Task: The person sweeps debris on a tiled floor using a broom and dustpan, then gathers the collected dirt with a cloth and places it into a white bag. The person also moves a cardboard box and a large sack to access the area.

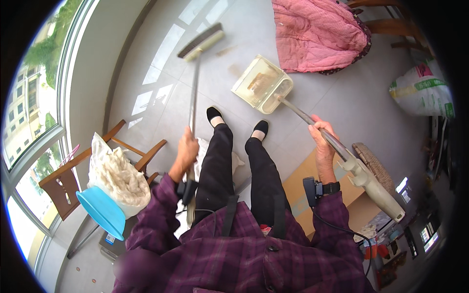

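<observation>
My left hand [187,148] is closed around the metal handle of a broom [201,45], whose dark-bristled head sits out on the grey tile floor, slightly blurred. In my right hand [324,141] is the metal pole of a cream plastic dustpan [247,97]; its pale grip end extends back past my wrist. The pan lies on the floor ahead of my right shoe, its wide lip facing left. Brownish debris [261,83] shows inside it. Faint brown smudges [234,69] mark the tiles between the broom head and the pan.
A pink quilted cloth [318,36] hangs near the pan. To the left are a wooden chair [62,197], a bag of cream fibre stuffing [121,175] and a blue basin [100,212]. At right are a cardboard box [311,183], a woven piece [373,164] and a printed plastic sack [421,89].
</observation>
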The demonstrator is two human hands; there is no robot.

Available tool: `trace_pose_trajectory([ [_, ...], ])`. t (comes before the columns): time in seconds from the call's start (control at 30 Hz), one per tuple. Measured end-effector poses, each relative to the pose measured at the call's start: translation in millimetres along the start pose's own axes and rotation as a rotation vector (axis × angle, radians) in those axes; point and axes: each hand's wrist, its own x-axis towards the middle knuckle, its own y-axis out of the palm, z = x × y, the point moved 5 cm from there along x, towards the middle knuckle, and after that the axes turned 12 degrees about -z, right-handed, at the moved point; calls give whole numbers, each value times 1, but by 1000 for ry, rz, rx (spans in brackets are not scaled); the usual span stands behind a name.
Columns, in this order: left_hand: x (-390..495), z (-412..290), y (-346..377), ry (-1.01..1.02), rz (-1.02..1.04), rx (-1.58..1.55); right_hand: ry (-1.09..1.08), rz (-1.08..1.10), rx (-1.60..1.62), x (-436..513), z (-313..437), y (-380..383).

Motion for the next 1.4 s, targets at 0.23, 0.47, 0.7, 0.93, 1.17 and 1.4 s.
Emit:
trace_pose_trajectory([
  [0.23,-117,-18,-18,-257,403,-156,-65,26,17,1,6,11],
  [0.47,-185,-28,-57,-440,510,-398,-30,17,34,-3,0,7],
  [0.7,-143,-18,-85,-399,227,-362,-44,27,11,-2,-5,5],
  [0.93,-50,-16,-86,-217,-11,-227,-60,24,23,-3,-5,5],
  [1.17,-90,3,-25,-255,127,-150,-102,28,57,-3,-5,5],
  [1.4,-160,-6,-36,-422,478,-302,-49,12,72,-6,-16,-5],
])
